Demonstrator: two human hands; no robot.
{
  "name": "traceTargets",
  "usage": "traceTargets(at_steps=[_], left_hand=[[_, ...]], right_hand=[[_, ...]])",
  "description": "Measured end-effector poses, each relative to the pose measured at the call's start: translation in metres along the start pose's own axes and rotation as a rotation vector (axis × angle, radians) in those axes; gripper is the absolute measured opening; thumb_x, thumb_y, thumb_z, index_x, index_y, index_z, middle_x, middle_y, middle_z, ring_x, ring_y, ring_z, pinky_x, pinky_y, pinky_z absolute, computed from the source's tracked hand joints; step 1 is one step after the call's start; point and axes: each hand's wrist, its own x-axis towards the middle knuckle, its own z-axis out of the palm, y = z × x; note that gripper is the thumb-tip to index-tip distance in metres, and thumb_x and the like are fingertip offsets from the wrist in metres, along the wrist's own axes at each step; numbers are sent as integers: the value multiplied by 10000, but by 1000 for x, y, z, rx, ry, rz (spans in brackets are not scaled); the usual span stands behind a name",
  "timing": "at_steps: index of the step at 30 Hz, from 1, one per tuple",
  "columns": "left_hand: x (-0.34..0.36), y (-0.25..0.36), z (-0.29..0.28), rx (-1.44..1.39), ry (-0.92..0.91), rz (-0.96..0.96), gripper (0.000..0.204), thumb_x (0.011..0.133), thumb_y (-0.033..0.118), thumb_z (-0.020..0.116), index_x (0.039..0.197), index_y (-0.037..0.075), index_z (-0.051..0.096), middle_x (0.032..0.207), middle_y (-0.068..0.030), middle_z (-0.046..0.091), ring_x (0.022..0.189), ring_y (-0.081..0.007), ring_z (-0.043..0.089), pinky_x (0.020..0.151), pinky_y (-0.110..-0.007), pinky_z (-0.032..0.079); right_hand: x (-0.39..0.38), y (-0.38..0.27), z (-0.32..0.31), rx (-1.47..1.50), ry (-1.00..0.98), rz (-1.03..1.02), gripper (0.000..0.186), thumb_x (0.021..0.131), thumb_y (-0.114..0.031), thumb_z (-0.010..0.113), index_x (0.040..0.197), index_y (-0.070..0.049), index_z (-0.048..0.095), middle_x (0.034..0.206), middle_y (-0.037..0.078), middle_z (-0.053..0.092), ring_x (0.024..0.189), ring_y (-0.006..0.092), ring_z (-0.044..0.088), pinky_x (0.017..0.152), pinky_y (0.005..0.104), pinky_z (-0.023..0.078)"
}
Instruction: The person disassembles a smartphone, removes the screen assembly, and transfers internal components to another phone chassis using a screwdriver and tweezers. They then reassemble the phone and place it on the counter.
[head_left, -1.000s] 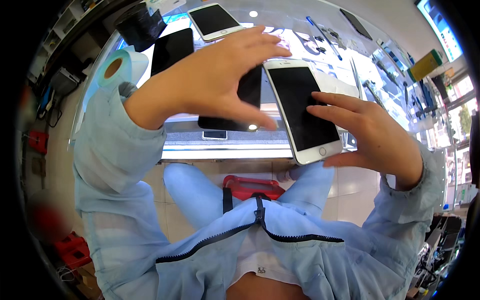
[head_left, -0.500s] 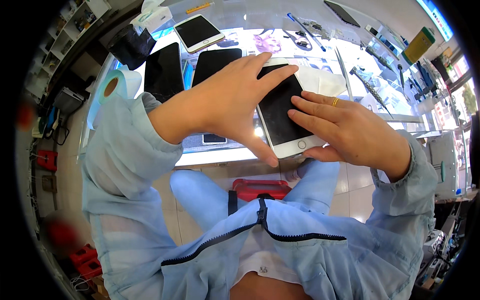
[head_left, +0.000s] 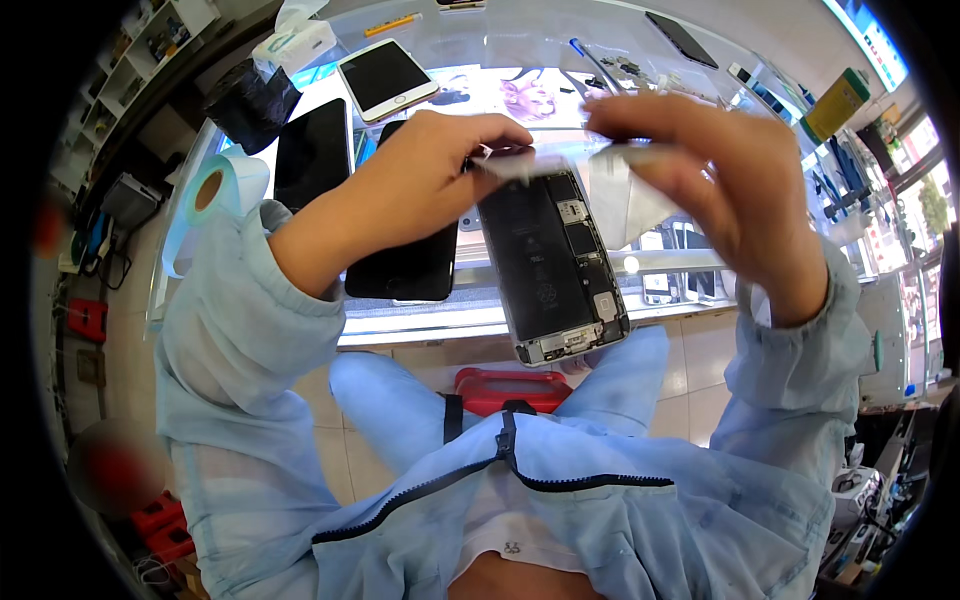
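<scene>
An opened phone body [head_left: 540,275] lies at the table's near edge, its black battery and inner parts showing. At its far end the white-edged phone screen [head_left: 525,163] is tipped up and seen nearly edge-on, partly blurred. My left hand [head_left: 425,170] is closed on the left part of that screen. To the right, my right hand [head_left: 710,160] is raised over the table and smeared by motion. Something pale shows by its fingertips, too blurred to make out. A black phone [head_left: 405,265] lies beside the opened one, partly under my left forearm.
Another black phone [head_left: 313,155] and a white-framed phone [head_left: 387,80] lie farther left. A tape roll [head_left: 210,190], a black bag [head_left: 252,105] and a tissue pack [head_left: 295,45] line the left side. A yellow-green bottle [head_left: 835,108] and tools stand at right. A white cloth [head_left: 630,205] lies beside the opened phone.
The phone's screen has come up off its body, baring the inside. My right hand has lifted away from the phone, up and to the right. My left hand has shifted left.
</scene>
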Motion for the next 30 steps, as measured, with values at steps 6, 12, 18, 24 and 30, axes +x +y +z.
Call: traceTargets(at_steps=[6,12,18,24,30], left_hand=[[-1,-12,-5,-29,111,-142,204,854,180,622,813,-20,613,624,-142,577,539,-239,526,526,-332,398],[0,-18,-5,-65,231,-100,232,832,198,659,844,-26,602,632,-133,595,545,-203,560,504,-299,405],[-1,-19,-4,-106,250,-130,339,818,137,669,1072,-18,508,667,-127,621,563,-195,593,518,-271,425],[-2,-10,-7,-155,202,-192,435,850,42,606,1222,-21,389,919,-112,602,801,-150,615,685,-242,487],[-7,-14,-9,-287,158,-203,465,880,19,565,1288,-13,343,1101,-117,574,947,-128,604,783,-239,506]], right_hand=[[25,46,9,460,337,104,367,949,-259,505,1185,21,516,929,118,649,809,159,647,697,237,537],[18,86,6,304,113,112,315,923,-222,549,1173,-33,561,1050,148,640,940,231,653,786,314,548],[4,121,4,101,-85,305,155,853,-105,632,966,0,655,857,120,668,744,177,654,721,258,535],[-10,115,6,157,-207,380,68,778,18,649,838,9,680,759,94,659,630,148,631,614,208,511],[-18,96,-14,20,-480,404,197,667,107,613,813,-11,674,743,92,639,558,167,609,513,227,472]])
